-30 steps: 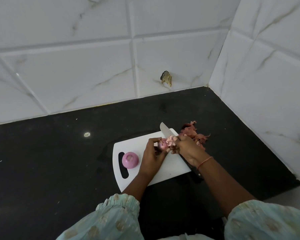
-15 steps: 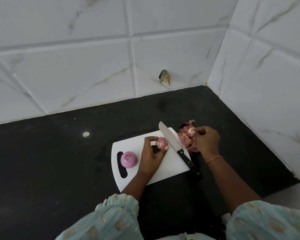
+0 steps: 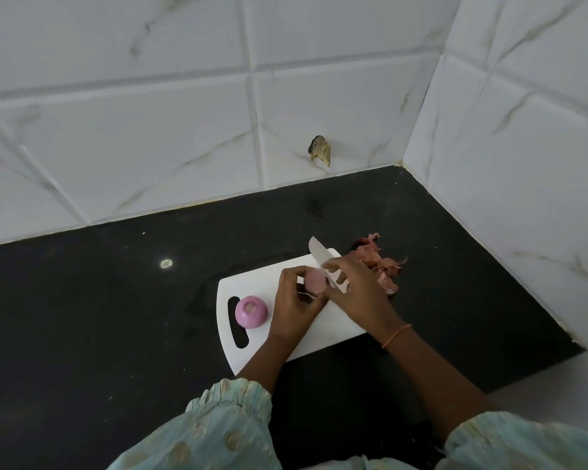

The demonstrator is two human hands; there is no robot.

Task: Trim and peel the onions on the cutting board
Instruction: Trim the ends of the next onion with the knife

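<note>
Black counter point(image 3: 82, 334) carries your white cutting board point(image 3: 323, 337). Your left hand point(image 3: 294, 305) grips a small onion point(image 3: 314, 282); your right hand point(image 3: 357, 286) pinches it, over the knife point(image 3: 319, 254). A peeled onion point(image 3: 251, 312) sits left of your left hand, skins point(image 3: 381, 262) beyond your right.

1. A black stone countertop point(image 3: 116, 334) carries everything; it runs into a corner of white marbled wall tiles
2. A white cutting board point(image 3: 319, 337) lies flat on the counter, turned at an angle, its slotted handle toward the left
3. A heap of reddish onion skins point(image 3: 377, 262) lies on the counter just beside the board's far right corner
4. A small pale spot point(image 3: 166, 263) shows on the counter, well left of the board
</note>
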